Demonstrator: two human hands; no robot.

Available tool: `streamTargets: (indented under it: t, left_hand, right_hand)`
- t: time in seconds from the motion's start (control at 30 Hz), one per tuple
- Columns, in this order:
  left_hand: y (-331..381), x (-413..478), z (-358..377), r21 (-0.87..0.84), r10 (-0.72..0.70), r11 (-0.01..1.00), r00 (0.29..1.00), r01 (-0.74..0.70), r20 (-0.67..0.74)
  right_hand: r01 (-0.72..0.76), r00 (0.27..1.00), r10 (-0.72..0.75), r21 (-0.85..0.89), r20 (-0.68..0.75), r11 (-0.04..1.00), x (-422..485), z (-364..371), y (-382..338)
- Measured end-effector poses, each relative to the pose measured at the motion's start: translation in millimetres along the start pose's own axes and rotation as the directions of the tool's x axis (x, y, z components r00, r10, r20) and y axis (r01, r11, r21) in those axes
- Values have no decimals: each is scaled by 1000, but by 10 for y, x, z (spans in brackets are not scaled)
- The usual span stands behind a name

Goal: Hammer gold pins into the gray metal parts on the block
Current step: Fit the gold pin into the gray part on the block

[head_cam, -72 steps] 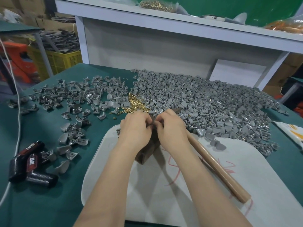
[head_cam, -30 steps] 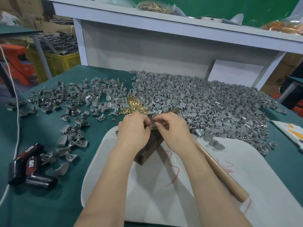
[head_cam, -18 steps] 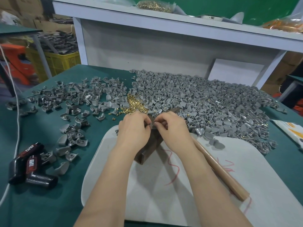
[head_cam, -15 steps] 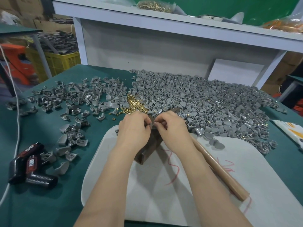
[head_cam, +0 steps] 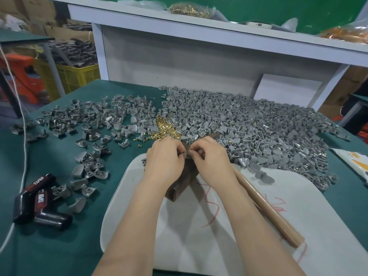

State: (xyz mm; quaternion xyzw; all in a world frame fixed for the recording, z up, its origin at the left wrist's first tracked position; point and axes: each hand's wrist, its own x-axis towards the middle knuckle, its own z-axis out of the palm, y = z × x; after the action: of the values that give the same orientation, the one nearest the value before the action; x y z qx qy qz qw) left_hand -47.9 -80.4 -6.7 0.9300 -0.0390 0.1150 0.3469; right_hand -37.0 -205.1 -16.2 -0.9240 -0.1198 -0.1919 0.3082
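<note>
Left hand (head_cam: 164,158) and right hand (head_cam: 211,159) pinch a gray part (head_cam: 186,153) on the block (head_cam: 180,187).

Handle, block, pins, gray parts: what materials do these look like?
Handle: wood, with a tan, smooth, matte surface.
Block: dark brown, matte, square-edged; could be wood or dull steel, cannot tell.
Pins: brass-like, with a shiny yellow glint.
Gray parts: probably cast metal, with matte gray faces and some silvery gleaming spots.

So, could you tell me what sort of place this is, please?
Probably a small assembly workshop: a heap of identical gray metal parts lies on the green bench, and a bag of gold pins sits on the shelf.
</note>
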Motion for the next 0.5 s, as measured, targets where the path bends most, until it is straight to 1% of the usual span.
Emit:
streamTargets:
  t: [0.2,0.33,0.5]
  left_hand:
    - [2,0,10,2,4,1000,1000,-4,-4]
    - [-2,10,11,17,8,1000,1000,-8,6]
    - [13,7,5,36,12,999,1000,-12,5]
  right_hand:
    - [-9,997,18,-111,72,994,53,-63,-57]
    - [-38,990,61,-176,127,984,81,-105,-125]
    - [-57,983,99,-250,157,967,109,-116,-185]
